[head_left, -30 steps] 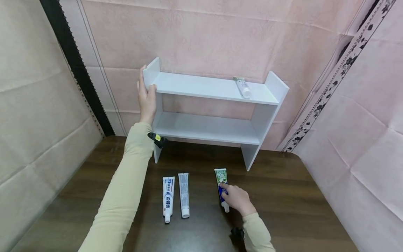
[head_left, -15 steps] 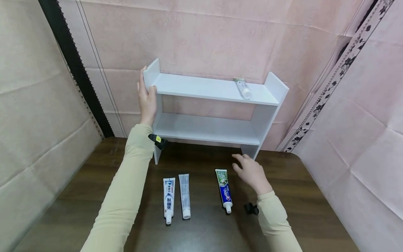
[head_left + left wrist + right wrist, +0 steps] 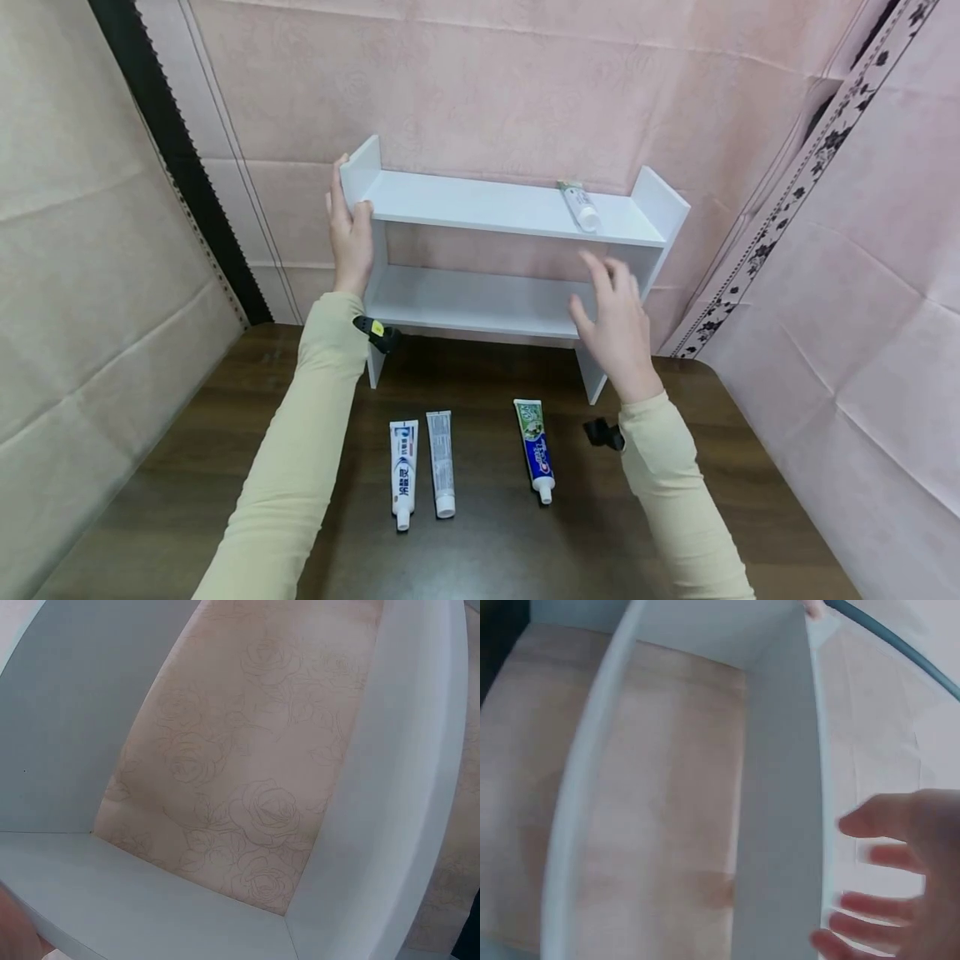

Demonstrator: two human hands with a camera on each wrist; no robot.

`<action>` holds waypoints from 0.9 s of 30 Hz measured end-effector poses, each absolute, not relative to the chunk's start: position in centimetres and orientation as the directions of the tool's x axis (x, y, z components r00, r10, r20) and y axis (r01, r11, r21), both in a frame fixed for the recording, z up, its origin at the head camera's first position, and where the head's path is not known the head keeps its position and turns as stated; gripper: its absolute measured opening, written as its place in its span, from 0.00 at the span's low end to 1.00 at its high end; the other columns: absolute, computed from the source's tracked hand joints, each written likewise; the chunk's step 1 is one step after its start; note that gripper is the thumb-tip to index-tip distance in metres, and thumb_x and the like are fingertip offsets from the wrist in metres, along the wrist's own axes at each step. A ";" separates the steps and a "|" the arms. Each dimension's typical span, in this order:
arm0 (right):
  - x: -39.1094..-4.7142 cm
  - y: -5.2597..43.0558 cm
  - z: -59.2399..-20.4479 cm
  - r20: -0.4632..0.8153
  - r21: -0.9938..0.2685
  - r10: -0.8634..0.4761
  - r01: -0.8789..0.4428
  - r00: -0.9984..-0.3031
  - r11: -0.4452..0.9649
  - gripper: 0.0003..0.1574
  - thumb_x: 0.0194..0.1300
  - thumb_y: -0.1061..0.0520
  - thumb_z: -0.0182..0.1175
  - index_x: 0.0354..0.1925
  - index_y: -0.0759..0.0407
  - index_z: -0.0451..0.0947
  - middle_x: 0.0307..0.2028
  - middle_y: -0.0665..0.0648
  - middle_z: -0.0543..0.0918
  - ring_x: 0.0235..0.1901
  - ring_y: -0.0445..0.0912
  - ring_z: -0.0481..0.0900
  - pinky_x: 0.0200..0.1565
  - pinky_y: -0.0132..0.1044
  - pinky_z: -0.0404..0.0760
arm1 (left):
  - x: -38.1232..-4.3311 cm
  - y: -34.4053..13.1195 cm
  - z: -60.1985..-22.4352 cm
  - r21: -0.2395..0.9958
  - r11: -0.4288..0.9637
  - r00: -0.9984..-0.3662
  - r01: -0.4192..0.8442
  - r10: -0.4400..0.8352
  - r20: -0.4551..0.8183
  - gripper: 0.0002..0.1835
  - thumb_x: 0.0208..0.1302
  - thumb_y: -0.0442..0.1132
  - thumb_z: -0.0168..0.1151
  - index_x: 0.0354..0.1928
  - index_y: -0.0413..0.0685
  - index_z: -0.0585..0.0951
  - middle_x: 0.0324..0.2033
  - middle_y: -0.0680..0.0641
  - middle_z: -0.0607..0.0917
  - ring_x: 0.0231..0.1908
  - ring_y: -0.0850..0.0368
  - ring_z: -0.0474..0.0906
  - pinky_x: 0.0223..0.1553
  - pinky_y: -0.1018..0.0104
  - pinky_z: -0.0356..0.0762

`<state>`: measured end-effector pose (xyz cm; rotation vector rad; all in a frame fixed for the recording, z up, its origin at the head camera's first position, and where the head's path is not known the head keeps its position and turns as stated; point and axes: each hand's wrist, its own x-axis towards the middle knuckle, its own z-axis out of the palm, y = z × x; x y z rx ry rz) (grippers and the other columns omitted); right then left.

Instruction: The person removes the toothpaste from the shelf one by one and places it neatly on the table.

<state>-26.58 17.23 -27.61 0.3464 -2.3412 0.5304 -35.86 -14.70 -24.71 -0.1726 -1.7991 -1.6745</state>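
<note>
My left hand [image 3: 351, 242] grips the left side panel of a white two-tier shelf [image 3: 465, 198], thumb at the front and fingers round the outside. Only a sliver of that hand shows in the left wrist view. Holding nothing, my right hand [image 3: 618, 329] is raised before the shelf's right end, its fingers apart and loosely bent. In the right wrist view, those fingertips [image 3: 855, 819] are close to the shelf's edge. A white toothpaste tube [image 3: 579, 208] lies on the top tier, towards the right. A green and blue toothpaste tube [image 3: 536, 450] lies on the table, below my right hand.
Two more toothpaste tubes lie side by side left of centre on the dark wooden table [image 3: 487, 550]: a white and blue tube [image 3: 403, 475] and a pale, text-covered tube [image 3: 441, 463]. Pale patterned cloth [image 3: 510, 92] hangs behind the shelf and along both sides.
My right hand has left the green and blue toothpaste tube and risen to the shelf's right end. The tube's cap end has shifted slightly right. My left hand stays on the shelf.
</note>
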 end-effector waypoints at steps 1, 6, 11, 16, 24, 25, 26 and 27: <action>-26.9 17.1 -27.1 0.720 -0.265 -0.096 -0.401 -0.687 0.877 0.37 0.63 0.57 0.60 0.69 0.52 0.62 0.62 0.66 0.67 0.57 0.61 0.68 0.38 0.56 0.77 | -36.3 -14.9 -24.9 0.838 0.166 -0.768 0.520 -0.338 0.543 0.35 0.64 0.33 0.39 0.74 0.65 0.55 0.67 0.48 0.62 0.54 0.62 0.62 0.55 0.67 0.61; -28.4 16.8 -24.9 0.782 -0.219 -0.106 -0.429 -0.615 0.876 0.44 0.61 0.58 0.61 0.72 0.51 0.55 0.66 0.69 0.60 0.64 0.63 0.60 0.58 0.58 0.67 | -38.2 -15.5 -26.0 0.829 0.171 -0.750 0.532 -0.360 0.555 0.36 0.64 0.35 0.40 0.73 0.73 0.56 0.65 0.50 0.64 0.52 0.64 0.62 0.52 0.68 0.63; -30.4 17.0 -23.1 0.687 -0.277 -0.080 -0.362 -0.723 0.890 0.45 0.64 0.51 0.60 0.74 0.48 0.53 0.65 0.69 0.63 0.63 0.63 0.61 0.62 0.58 0.62 | -38.9 -15.5 -26.3 0.814 0.181 -0.728 0.553 -0.371 0.577 0.36 0.63 0.36 0.42 0.72 0.75 0.58 0.64 0.49 0.65 0.51 0.63 0.64 0.51 0.68 0.64; -32.4 17.0 -22.0 0.570 -0.350 -0.030 -0.276 -0.821 0.895 0.44 0.68 0.42 0.55 0.75 0.45 0.50 0.63 0.69 0.67 0.60 0.62 0.64 0.60 0.55 0.60 | -39.1 -15.5 -26.3 0.809 0.179 -0.724 0.560 -0.371 0.582 0.36 0.62 0.35 0.42 0.73 0.70 0.58 0.63 0.48 0.65 0.52 0.62 0.64 0.51 0.67 0.65; -33.2 16.3 -22.4 0.616 -0.364 0.024 -0.258 -0.787 0.895 0.30 0.68 0.44 0.53 0.62 0.56 0.72 0.54 0.67 0.75 0.55 0.60 0.68 0.56 0.51 0.61 | -37.0 -15.1 -25.5 0.827 0.168 -0.751 0.537 -0.352 0.559 0.36 0.63 0.33 0.42 0.74 0.61 0.57 0.66 0.45 0.63 0.54 0.60 0.64 0.54 0.66 0.64; -33.1 16.2 -22.4 0.640 -0.360 0.029 -0.266 -0.767 0.894 0.27 0.68 0.45 0.54 0.60 0.58 0.73 0.52 0.67 0.76 0.54 0.60 0.68 0.56 0.51 0.62 | -36.6 -15.0 -25.2 0.827 0.168 -0.751 0.536 -0.354 0.558 0.36 0.63 0.33 0.41 0.74 0.61 0.57 0.66 0.45 0.64 0.54 0.60 0.64 0.55 0.66 0.64; -33.1 16.1 -22.4 0.662 -0.354 0.033 -0.273 -0.749 0.895 0.26 0.67 0.47 0.55 0.58 0.59 0.74 0.49 0.67 0.76 0.51 0.59 0.69 0.54 0.51 0.63 | -36.4 -14.9 -25.0 0.829 0.170 -0.751 0.533 -0.356 0.556 0.36 0.63 0.34 0.41 0.74 0.61 0.57 0.66 0.46 0.64 0.54 0.60 0.64 0.55 0.66 0.63; -33.1 16.0 -22.4 0.682 -0.346 0.036 -0.278 -0.731 0.896 0.24 0.67 0.48 0.55 0.55 0.60 0.75 0.46 0.67 0.77 0.49 0.59 0.69 0.53 0.51 0.63 | -36.2 -14.9 -24.9 0.829 0.173 -0.750 0.532 -0.360 0.556 0.35 0.63 0.34 0.41 0.74 0.61 0.57 0.66 0.46 0.64 0.54 0.61 0.64 0.55 0.66 0.63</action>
